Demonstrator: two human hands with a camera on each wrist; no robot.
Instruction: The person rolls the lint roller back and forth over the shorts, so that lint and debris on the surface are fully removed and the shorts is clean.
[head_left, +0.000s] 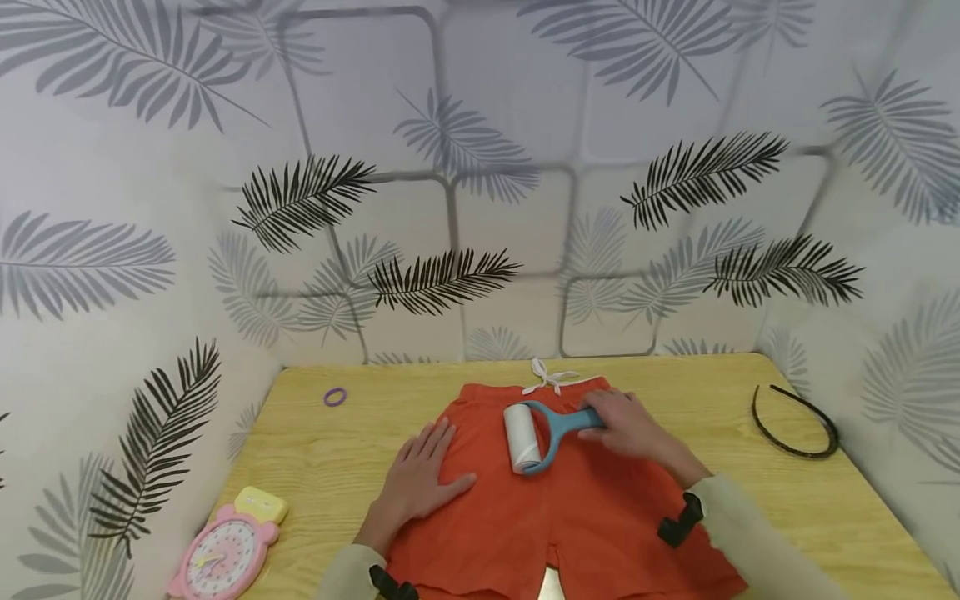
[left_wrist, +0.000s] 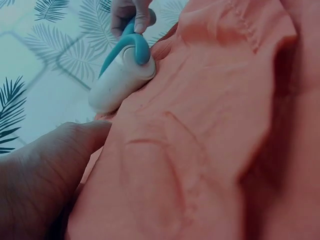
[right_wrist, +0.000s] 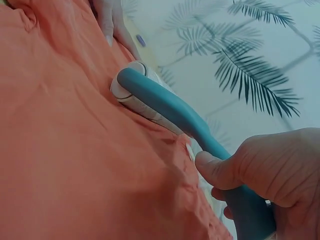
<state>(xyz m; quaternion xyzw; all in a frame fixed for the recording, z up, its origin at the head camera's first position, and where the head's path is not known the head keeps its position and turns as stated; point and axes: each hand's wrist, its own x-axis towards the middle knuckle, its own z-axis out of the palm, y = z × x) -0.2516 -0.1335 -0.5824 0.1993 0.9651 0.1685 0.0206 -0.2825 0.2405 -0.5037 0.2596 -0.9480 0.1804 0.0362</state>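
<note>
Red-orange shorts [head_left: 495, 525] with a white drawstring at the waistband lie spread on the table. My right hand [head_left: 624, 425] grips the blue handle of a lint roller [head_left: 522, 437], whose white roll rests on the upper middle of the shorts. In the right wrist view the thumb lies along the lint roller's handle [right_wrist: 200, 132]. My left hand [head_left: 422, 477] rests with outstretched fingers on the left side of the shorts. The left wrist view has the white roll [left_wrist: 117, 82] touching the fabric just beyond that hand.
On the wood-patterned table [head_left: 360, 442], a purple hair tie [head_left: 335, 397] lies at the back left. A pink toy clock [head_left: 225, 557] with a yellow piece [head_left: 261, 505] sits front left. To the right is a dark headband [head_left: 806, 452]. Leaf-patterned walls enclose the back and sides.
</note>
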